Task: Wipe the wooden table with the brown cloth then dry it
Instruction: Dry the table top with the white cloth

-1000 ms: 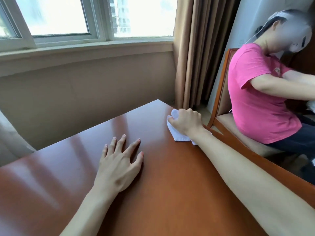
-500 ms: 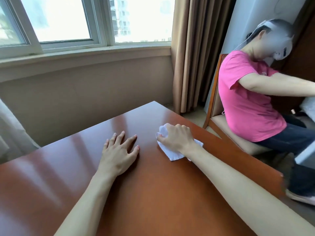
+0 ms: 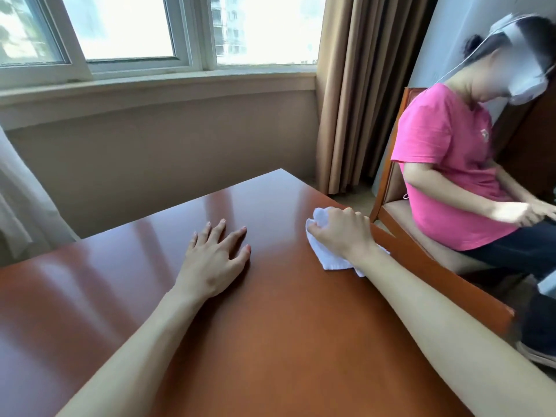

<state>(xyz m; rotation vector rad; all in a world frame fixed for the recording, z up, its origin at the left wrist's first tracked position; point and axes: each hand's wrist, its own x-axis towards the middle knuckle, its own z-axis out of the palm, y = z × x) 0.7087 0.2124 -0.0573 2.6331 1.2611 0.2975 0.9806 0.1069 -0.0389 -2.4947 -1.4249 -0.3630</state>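
one wooden table (image 3: 270, 341), one white cloth (image 3: 329, 257), two hands, one chair (image 3: 391, 188), one seated person (image 3: 451, 164)

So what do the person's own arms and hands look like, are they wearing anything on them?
Both arms are bare from as far up as the picture shows: no sleeves, gloves, watch or bracelets in view. The left hand has pink-painted nails and no rings that I can see. The right hand also looks bare of rings; its nails are mostly hidden.

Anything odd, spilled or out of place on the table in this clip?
One mismatch: the cloth gripped by the right hand near the table's right edge is white, not brown as the task says. The left hand rests flat. No spill or damage shows.
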